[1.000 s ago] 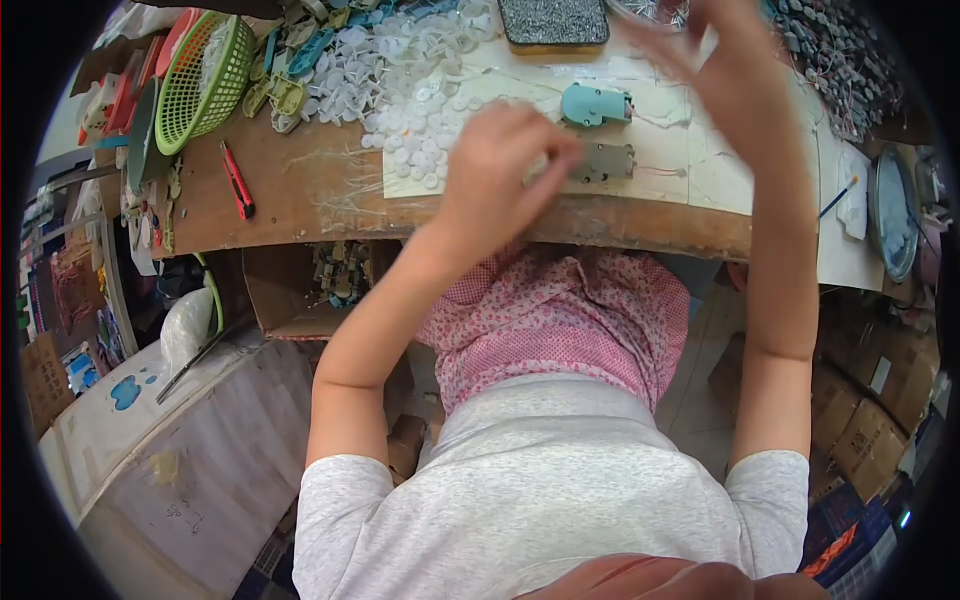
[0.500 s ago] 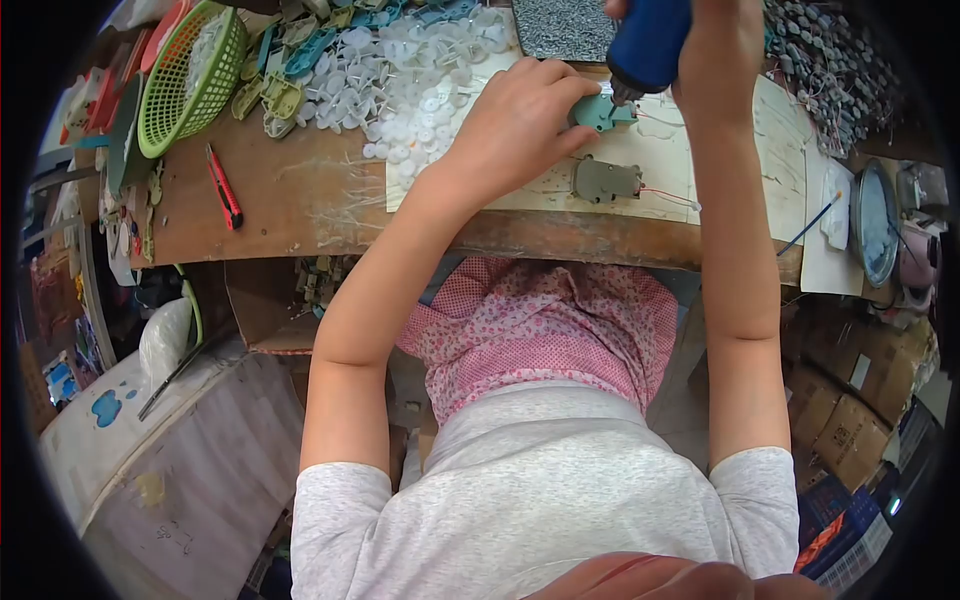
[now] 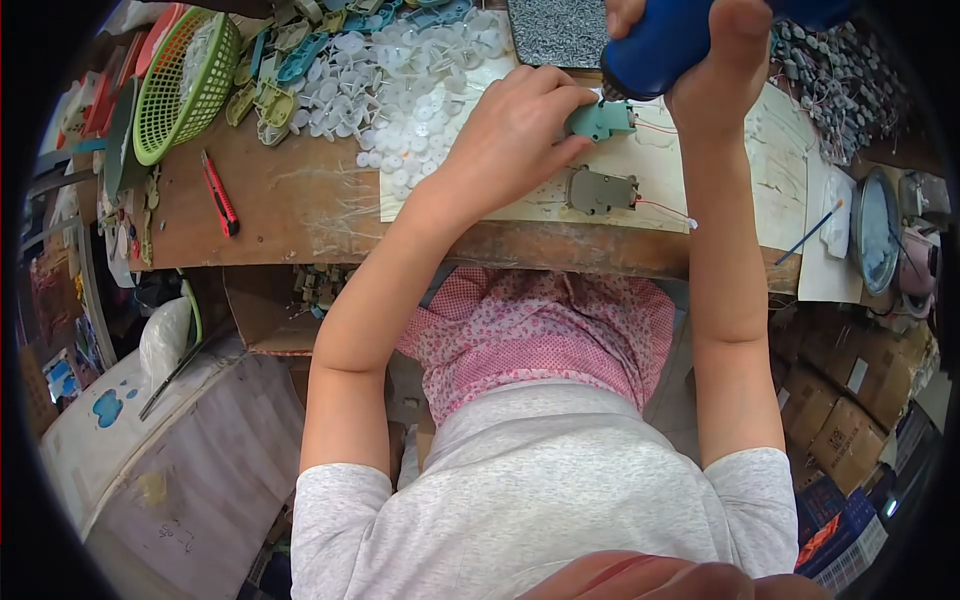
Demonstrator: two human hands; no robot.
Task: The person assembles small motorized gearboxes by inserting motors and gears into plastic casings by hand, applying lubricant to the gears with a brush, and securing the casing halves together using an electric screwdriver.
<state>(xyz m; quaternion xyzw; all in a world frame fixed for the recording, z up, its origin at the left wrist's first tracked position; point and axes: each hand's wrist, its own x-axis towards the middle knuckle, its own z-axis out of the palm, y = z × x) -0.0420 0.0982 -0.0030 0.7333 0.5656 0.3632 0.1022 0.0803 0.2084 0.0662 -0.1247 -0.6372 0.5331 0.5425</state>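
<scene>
My left hand [image 3: 515,135] is closed around the left side of a small teal plastic housing [image 3: 602,121], pinning it to the pale work sheet with thumb and fingers. Red and white wires come out of the housing's right side. In my right hand [image 3: 718,90] is a blue power screwdriver [image 3: 655,52], tilted so that its tip points down and left at the housing's upper edge. Whether the tip touches it cannot be made out. Just below lies an olive-grey motor housing [image 3: 600,190], with a red-and-white lead running right.
White plastic discs [image 3: 415,130] are heaped left of my hand. Behind them are teal and olive shells [image 3: 300,60] and a green basket [image 3: 190,90]. A red utility knife [image 3: 220,195] lies at left. Small wired motors [image 3: 845,90] are piled at right, near a round dish [image 3: 875,230].
The screwdriver has tipped from nearly upright to a slant, its back end swinging right with my right hand. My left hand stays on the teal housing. The view has shifted slightly.
</scene>
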